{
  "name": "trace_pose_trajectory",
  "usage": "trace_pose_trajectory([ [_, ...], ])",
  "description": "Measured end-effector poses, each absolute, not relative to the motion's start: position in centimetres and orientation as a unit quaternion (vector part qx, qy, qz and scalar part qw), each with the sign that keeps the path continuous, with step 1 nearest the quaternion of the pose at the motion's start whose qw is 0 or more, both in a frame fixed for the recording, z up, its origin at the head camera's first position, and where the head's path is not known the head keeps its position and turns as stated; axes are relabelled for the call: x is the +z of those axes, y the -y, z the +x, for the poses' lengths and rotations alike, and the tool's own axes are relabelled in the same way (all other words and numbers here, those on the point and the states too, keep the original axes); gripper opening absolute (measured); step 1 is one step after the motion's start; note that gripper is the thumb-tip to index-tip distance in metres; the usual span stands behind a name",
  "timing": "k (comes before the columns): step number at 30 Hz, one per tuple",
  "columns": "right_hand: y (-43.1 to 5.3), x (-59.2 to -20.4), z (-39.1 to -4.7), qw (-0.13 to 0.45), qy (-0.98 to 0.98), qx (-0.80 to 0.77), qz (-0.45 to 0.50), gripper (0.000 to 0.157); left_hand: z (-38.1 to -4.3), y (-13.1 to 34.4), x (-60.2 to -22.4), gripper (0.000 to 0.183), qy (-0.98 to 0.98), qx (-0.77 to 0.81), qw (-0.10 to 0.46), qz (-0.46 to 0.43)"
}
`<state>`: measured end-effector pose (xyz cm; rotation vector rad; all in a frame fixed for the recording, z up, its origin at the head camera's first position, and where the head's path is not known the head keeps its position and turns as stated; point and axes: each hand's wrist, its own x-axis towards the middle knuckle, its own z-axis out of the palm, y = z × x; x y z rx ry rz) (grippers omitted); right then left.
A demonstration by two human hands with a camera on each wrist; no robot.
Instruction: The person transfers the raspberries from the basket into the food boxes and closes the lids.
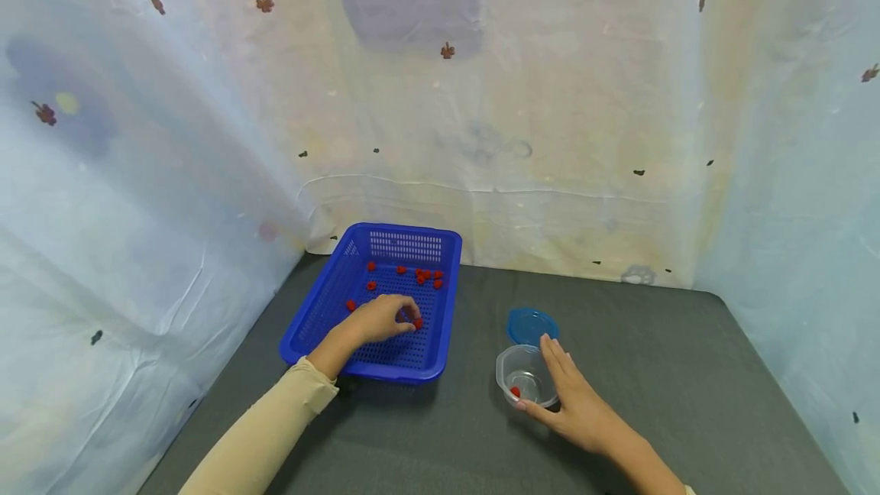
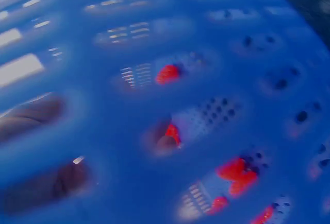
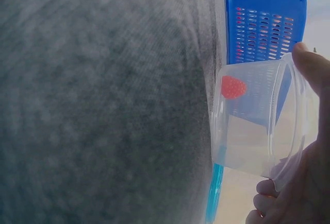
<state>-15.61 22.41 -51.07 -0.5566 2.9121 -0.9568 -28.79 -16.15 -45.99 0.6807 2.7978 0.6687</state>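
Note:
Inside a blue perforated plastic basket (image 1: 450,327), my left hand (image 1: 381,319) reaches down, its thumb and finger pinching a red raspberry (image 1: 418,323). The left wrist view looks through the blurred basket wall, where a fingertip meets the raspberry (image 2: 173,132). To the right, my right hand (image 1: 584,411) holds a clear plastic tub (image 1: 505,365) by its rim, thumb on the near side and fingers on the other. One raspberry (image 3: 233,87) lies at the bottom of the tub, which stands upright on the table.
Several more raspberries (image 1: 421,279) are scattered over the basket floor. A blue lid (image 1: 532,325) lies on the dark grey table (image 1: 619,334) just behind the tub. Patterned curtains (image 1: 550,174) hang along the back and sides.

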Motion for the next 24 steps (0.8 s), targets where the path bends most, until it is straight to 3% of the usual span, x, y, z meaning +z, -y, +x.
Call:
trace_pose_trajectory([
  [6,-22.4,-51.0,-15.5,0.007,-0.935,-0.305,-0.182,0.115,-28.8,15.9,-46.5,0.017,-0.948,0.213,0.094,0.217],
  [16,-22.4,-50.9,-15.5,0.000,-0.935,-0.302,-0.185,0.115,-29.2,16.1,-47.5,0.039,-0.947,0.201,0.112,0.223],
  [24,-22.4,-51.1,-15.5,-0.011,-0.933,-0.305,-0.193,0.115,-29.2,16.4,-47.7,0.041,-0.947,0.186,0.126,0.231],
])
